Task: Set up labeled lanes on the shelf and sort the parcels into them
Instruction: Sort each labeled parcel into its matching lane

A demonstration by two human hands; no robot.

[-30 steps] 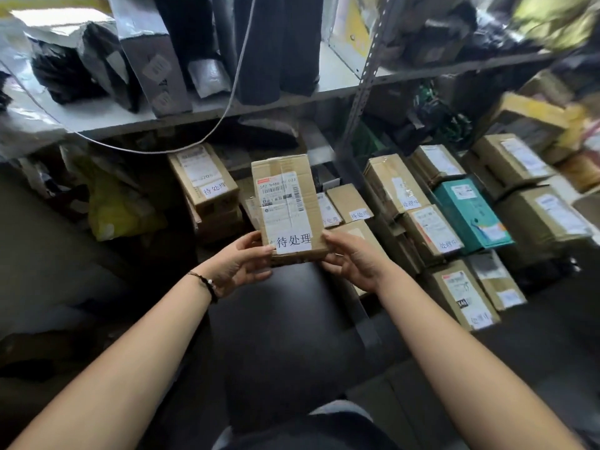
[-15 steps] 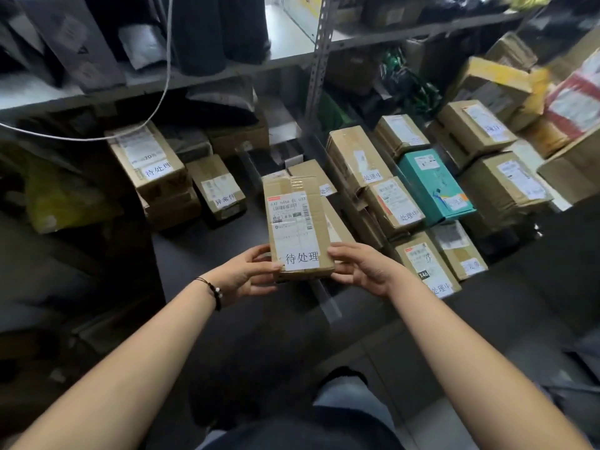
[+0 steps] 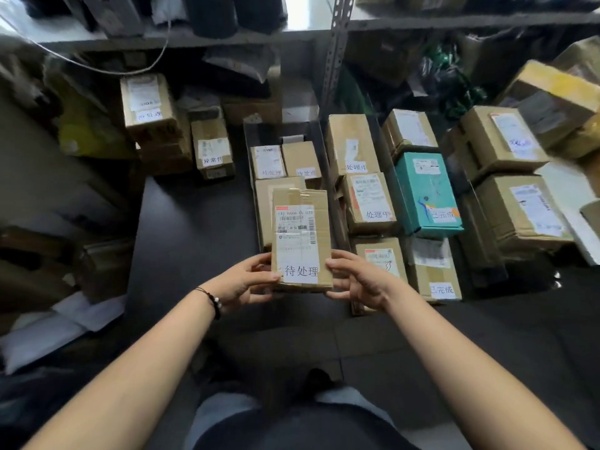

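Holding a labelled parcel above its lane

The left hand [image 3: 242,282] and right hand [image 3: 357,280] pinch the brown parcel [image 3: 302,235] by its near corners, thumbs on top and fingers curled beneath. Its white label reads 待处理. The parcel sits above a row of boxes [image 3: 268,162] with similar labels on the dark shelf [image 3: 194,222]. A teal box [image 3: 425,193] lies further right.

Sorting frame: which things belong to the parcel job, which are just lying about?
Job: held parcel labelled 待处理, gripped by left hand and right hand; 待处理 boxes behind it; 处理中 boxes; teal box; 异常件 box.
Lying about: yellow bag; white cable; white sheets at left; black bundles up top.
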